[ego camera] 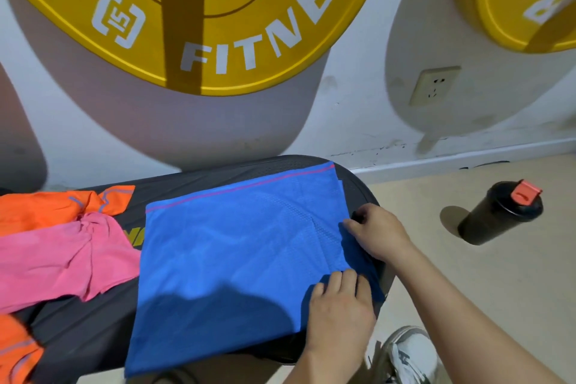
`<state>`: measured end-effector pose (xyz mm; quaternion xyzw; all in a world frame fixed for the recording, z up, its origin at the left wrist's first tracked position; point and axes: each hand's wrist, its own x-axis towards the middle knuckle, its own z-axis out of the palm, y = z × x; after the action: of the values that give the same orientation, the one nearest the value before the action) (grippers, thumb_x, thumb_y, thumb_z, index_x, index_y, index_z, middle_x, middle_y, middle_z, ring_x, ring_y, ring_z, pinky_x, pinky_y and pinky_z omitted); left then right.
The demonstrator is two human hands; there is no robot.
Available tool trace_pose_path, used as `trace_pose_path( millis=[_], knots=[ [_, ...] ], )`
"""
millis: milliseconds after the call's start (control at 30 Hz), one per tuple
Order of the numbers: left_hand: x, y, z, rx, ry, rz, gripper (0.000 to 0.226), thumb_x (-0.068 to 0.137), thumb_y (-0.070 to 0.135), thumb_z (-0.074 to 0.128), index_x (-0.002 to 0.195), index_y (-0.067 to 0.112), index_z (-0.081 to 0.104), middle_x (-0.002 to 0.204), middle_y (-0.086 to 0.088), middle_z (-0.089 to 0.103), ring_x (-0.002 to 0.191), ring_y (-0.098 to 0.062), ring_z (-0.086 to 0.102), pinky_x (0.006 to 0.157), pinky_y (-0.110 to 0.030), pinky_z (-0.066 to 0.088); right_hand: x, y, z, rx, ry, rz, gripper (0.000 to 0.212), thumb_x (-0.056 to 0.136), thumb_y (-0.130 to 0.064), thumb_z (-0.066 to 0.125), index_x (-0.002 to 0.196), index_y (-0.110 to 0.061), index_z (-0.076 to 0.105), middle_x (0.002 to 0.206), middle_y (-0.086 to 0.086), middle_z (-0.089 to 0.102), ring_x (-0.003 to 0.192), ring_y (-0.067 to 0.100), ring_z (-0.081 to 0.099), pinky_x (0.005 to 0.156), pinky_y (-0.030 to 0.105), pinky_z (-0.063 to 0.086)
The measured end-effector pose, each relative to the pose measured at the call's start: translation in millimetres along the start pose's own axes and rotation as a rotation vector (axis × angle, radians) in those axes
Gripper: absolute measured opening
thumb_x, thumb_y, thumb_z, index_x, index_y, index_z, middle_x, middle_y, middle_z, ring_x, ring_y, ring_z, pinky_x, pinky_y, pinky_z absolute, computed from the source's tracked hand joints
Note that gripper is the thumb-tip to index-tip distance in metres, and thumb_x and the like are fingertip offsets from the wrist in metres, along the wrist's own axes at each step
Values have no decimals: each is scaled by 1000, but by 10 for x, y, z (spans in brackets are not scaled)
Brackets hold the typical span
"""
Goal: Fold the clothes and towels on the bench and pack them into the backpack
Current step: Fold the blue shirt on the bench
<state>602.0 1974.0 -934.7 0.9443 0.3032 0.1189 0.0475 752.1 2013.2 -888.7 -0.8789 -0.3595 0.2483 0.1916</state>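
Hands are busy at the right end of the bench (pixel 81 330), where a blue towel (pixel 230 259) lies spread flat across the dark padded top, a thin red stripe running along its far edge. The right hand (pixel 378 232) reaches in from the right and pinches the towel's right edge between curled fingers, with the cloth lifted a little there. The left hand (pixel 341 310) sits nearer, at the near right corner, knuckles up and fingers bent over a raised fold of the same towel. The two hands are close together but not touching.

Just left of the towel a pink garment (pixel 62 254) lies crumpled on the bench, touching the towel's left edge. An orange garment (pixel 53 206) with grey trim is bunched beyond it, at the far left. More orange cloth (pixel 18 351) shows at the near left corner.

On the pale floor to the right stands a black shaker bottle (pixel 498 217) with an orange flip cap, well apart from the bench. A white shoe (pixel 411 355) shows near the bench's end. On the wall behind hang two yellow weight plates (pixel 233 25), and a wall socket (pixel 434 84) sits between them, lower down.
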Motion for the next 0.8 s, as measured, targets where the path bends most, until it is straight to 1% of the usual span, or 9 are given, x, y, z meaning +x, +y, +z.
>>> trace_pose_path(
  millis=[100,167,233,300,400,500,600,667,800],
  knots=[
    [27,76,-45,41,17,5,30,76,24,41,93,22,65,81,3,56,70,-18,52,54,-31,41,67,-98,-7,-80,-51,14,36,84,-47,63,87,-12,54,80,2,60,71,19,54,55,30,38],
    [92,77,-43,46,60,15,24,79,19,41,79,21,65,72,3,53,64,-17,51,52,-30,41,147,-158,-1,-79,-33,48,40,83,-45,66,69,-14,45,66,1,52,59,17,46,48,29,30],
    [138,75,-23,-5,97,4,20,77,18,46,64,21,61,65,4,50,59,-16,51,51,-27,43,219,-214,-7,-76,-15,79,43,83,-41,67,62,-14,40,62,1,48,55,17,44,46,27,27],
    [131,68,27,-63,101,-20,18,72,19,47,63,22,62,64,7,51,58,-13,52,48,-24,45,286,-263,-11,-76,-8,93,38,82,-39,68,66,-14,44,67,1,52,61,18,48,46,27,29],
    [82,55,55,-205,38,-66,26,67,23,44,78,30,67,69,14,56,62,-6,56,49,-18,43,352,-320,-29,-99,-19,84,33,81,-37,67,70,-16,44,72,-1,53,70,21,52,47,28,31],
    [75,50,35,-310,-7,-120,29,67,27,43,82,35,66,70,18,57,63,-1,56,53,-14,41,378,-351,-59,-155,-37,48,31,82,-32,65,70,-19,40,71,-4,49,70,20,50,46,27,29],
    [105,66,-12,-372,29,-184,24,69,32,42,83,37,61,70,20,58,62,3,55,58,-12,39,397,-353,-65,-183,-39,8,20,82,-23,63,75,-17,45,72,-4,47,75,22,50,49,27,32],
    [108,76,-23,-411,85,-220,18,70,33,45,83,36,57,69,18,59,60,1,55,56,-13,38,432,-336,-66,-98,-50,22,16,79,-18,64,77,-16,48,72,-3,51,73,22,51,55,28,36],
    [111,80,-38,-511,129,-334,14,69,34,49,81,37,56,68,19,62,61,0,54,54,-13,37,483,-256,-39,301,-44,64,32,72,-8,73,75,-17,42,73,2,54,69,23,52,61,31,41]
  ],
)
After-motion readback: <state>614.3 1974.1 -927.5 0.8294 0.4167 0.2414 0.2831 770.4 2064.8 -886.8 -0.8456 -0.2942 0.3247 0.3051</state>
